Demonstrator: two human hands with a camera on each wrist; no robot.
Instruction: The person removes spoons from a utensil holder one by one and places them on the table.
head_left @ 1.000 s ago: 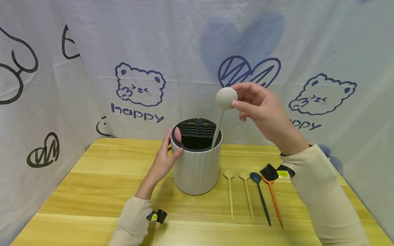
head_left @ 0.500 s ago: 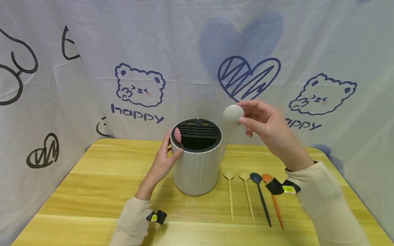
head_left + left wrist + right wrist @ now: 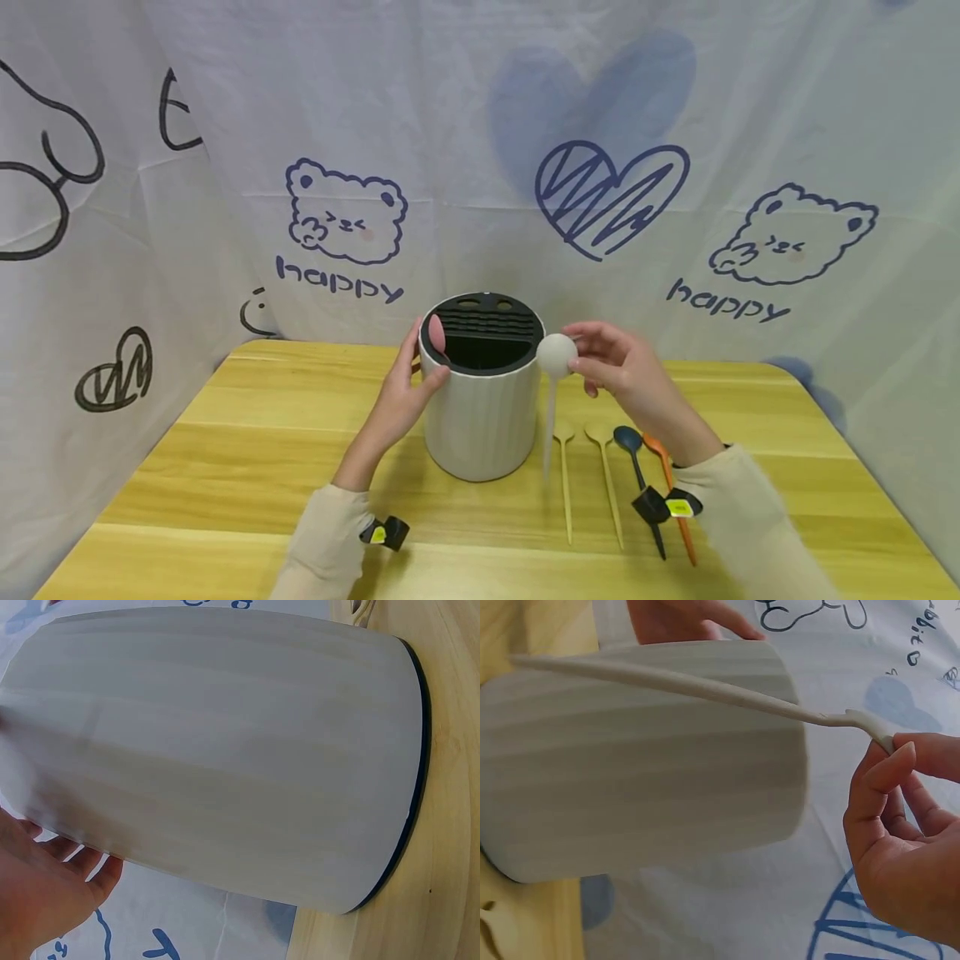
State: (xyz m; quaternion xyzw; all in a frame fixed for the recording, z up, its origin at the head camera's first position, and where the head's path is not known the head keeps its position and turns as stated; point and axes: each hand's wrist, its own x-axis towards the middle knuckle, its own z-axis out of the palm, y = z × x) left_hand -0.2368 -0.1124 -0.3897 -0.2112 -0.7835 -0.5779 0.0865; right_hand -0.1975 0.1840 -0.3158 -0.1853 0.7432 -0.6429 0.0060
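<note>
A white ribbed utensil holder with a black slotted top stands upright on the table. My left hand grips its left side, thumb near the front rim; in the left wrist view its fingers lie along the wall. A pink spoon sits in the holder at the left, bowl up. My right hand pinches a white spoon by the edge of its bowl, just right of the rim. The handle hangs down outside the holder, overlapping its wall in the right wrist view.
To the right lie two pale yellow spoons, a dark blue spoon and an orange utensil, side by side on the wooden table. A printed cloth hangs behind the table.
My right hand has brought the white spoon's handle out of the holder's opening, moved it right, then lowered it beside the holder. My left hand keeps its grip.
</note>
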